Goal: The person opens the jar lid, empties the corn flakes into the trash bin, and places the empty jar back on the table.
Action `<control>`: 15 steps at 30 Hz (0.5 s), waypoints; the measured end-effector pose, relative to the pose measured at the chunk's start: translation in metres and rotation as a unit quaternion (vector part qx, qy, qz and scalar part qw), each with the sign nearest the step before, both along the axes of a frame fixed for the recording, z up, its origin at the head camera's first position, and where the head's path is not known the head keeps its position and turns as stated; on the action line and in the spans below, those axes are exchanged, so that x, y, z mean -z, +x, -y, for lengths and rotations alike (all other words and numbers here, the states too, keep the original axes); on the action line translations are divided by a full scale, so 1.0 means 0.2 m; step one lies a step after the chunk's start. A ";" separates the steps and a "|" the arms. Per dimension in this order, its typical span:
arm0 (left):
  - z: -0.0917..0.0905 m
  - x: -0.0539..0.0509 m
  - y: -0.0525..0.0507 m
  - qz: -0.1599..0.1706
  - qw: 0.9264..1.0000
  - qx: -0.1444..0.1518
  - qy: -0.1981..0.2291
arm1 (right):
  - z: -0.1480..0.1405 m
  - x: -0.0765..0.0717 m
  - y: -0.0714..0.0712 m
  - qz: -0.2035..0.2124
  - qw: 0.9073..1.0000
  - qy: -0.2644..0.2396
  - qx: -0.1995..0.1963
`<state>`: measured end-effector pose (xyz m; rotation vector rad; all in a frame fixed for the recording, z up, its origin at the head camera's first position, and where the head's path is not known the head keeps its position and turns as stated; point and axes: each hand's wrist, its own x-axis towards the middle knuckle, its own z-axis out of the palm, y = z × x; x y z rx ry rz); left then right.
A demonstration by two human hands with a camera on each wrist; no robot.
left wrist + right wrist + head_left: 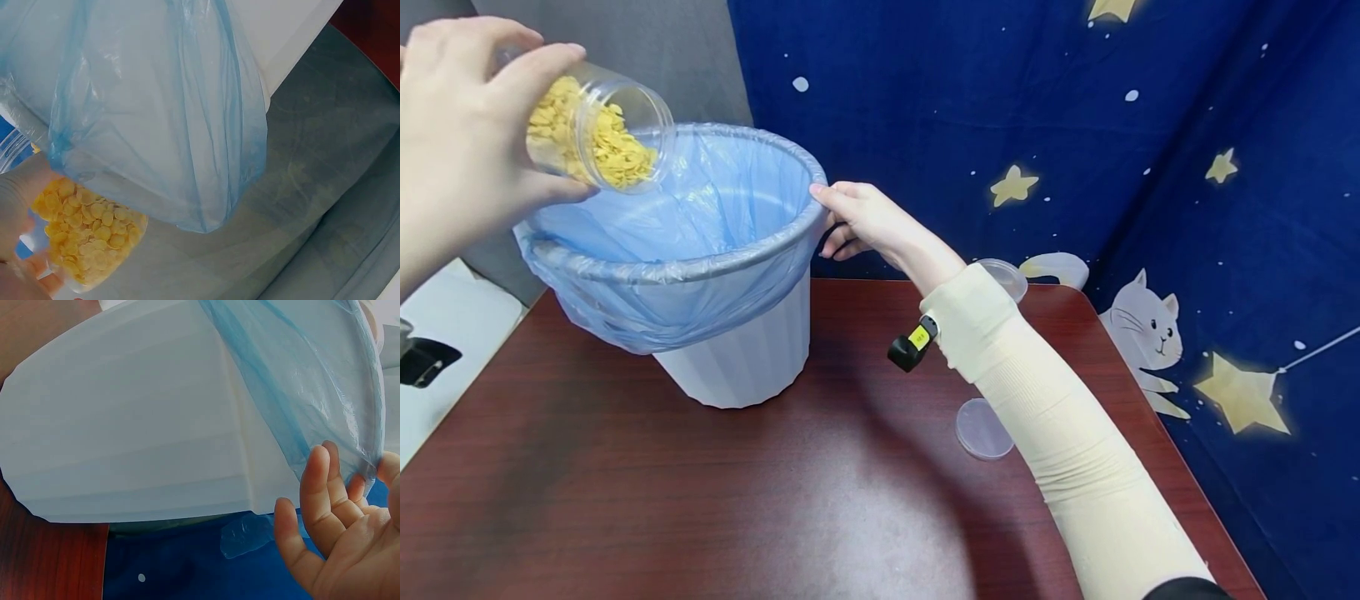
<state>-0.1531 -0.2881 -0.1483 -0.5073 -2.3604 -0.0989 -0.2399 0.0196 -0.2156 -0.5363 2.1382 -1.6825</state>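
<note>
My left hand [471, 117] grips a clear plastic jar [597, 125] of yellow flakes [617, 150], tipped sideways with its open mouth over the trash can. In the left wrist view the flakes [94, 228] show through the jar's wall. The white trash can [737, 350] stands upright on the table, lined with a blue plastic bag [707, 200] folded over its rim. My right hand [868, 217] pinches the bag-covered rim on the right side. In the right wrist view that hand's [350, 531] thumb and index finger are at the rim while its other fingers stay loose.
On the dark red table [715, 500], a clear round lid [985, 429] lies beneath the right forearm. Another clear round piece [1003, 277] sits at the back edge, partly hidden by the sleeve. A blue starry curtain [925, 100] hangs behind, beside a grey surface [647, 50].
</note>
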 end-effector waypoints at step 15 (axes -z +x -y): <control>0.01 -0.01 -0.02 -0.013 0.999 0.012 -0.031 | 0.00 0.01 -0.01 -0.005 1.000 0.001 0.000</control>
